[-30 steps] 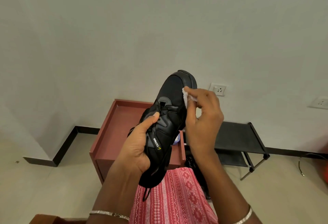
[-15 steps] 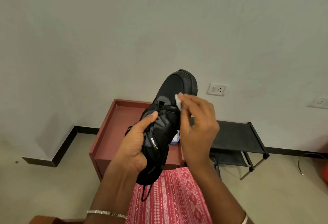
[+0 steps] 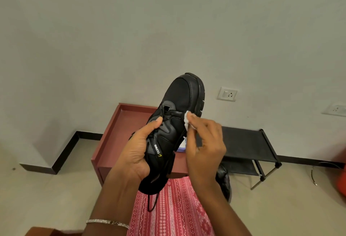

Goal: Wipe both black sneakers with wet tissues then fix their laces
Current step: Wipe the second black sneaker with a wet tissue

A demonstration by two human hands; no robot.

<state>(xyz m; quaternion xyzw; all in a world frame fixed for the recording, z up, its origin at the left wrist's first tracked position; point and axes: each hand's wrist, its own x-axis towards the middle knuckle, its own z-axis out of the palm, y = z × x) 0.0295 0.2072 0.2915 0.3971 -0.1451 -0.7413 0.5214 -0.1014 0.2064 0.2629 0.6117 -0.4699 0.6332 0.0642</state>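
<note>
A black sneaker (image 3: 179,97) is held up in front of me, toe pointing away and up. My left hand (image 3: 137,151) grips its heel and tongue, thumb resting by the laces. My right hand (image 3: 206,142) pinches a small white wet tissue (image 3: 186,119) against the shoe's right side, just below the toe box. A loose lace end (image 3: 151,203) dangles under the heel. The second black sneaker (image 3: 223,181) lies on the floor behind my right wrist, mostly hidden.
A low red-brown tray-top table (image 3: 119,133) stands below the shoe, with a white and blue pack (image 3: 181,147) peeking out on it. A black folding shoe rack (image 3: 249,146) sits at right by the wall. My pink patterned lap (image 3: 174,215) fills the bottom.
My right hand has slid the tissue from the toe area down the shoe's right side. The left hand keeps the same grip, with the shoe tilted slightly.
</note>
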